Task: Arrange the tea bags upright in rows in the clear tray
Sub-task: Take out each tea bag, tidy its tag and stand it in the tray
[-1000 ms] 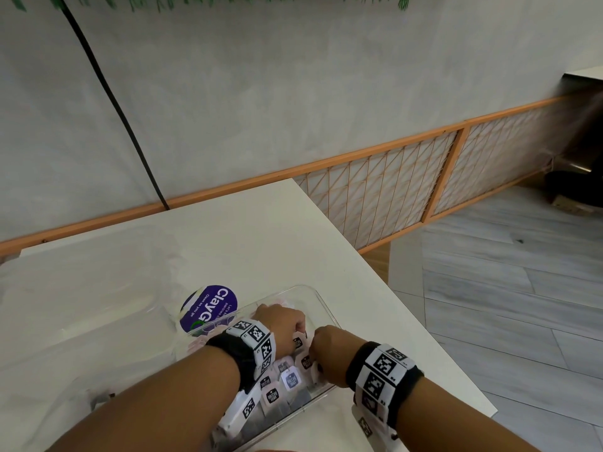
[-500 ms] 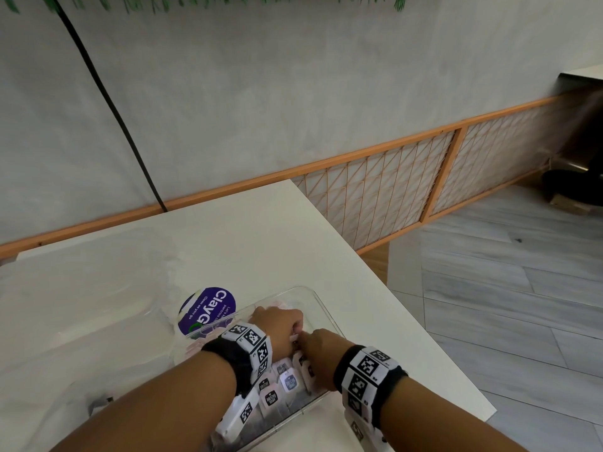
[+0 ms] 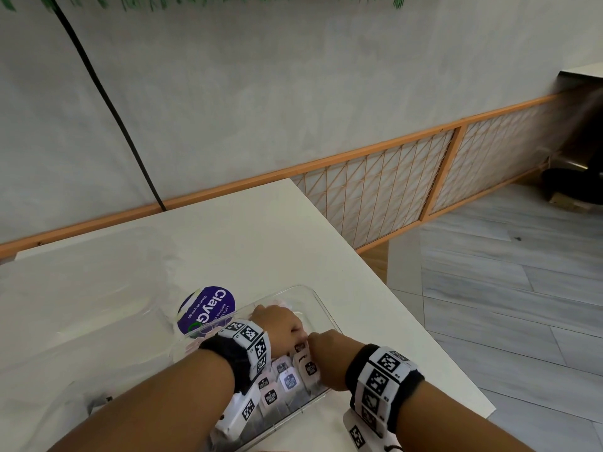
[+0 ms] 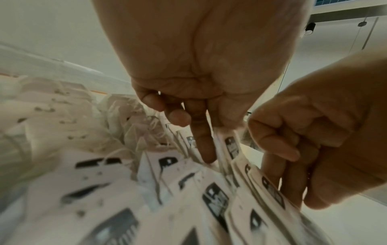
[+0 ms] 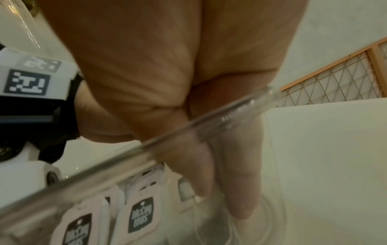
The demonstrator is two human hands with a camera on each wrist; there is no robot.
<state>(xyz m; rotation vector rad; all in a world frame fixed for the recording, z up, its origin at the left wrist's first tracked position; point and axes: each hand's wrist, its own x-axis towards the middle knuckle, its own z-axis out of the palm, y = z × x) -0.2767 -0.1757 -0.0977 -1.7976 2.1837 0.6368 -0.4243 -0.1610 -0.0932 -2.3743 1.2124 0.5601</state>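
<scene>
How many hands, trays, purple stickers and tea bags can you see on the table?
hands: 2 (left hand, right hand)
clear tray: 1
purple round sticker: 1
tea bags: packed together and partly hidden by the hands, too many to count
Total counted: 4, plus the tea bags

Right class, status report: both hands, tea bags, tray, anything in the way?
Both hands in clear tray. Left hand among tea bags; right hand fingers straight inside right wall. Purple-labelled pack beside tray.

Left hand and right hand meet over tea bags inside clear tray.
</scene>
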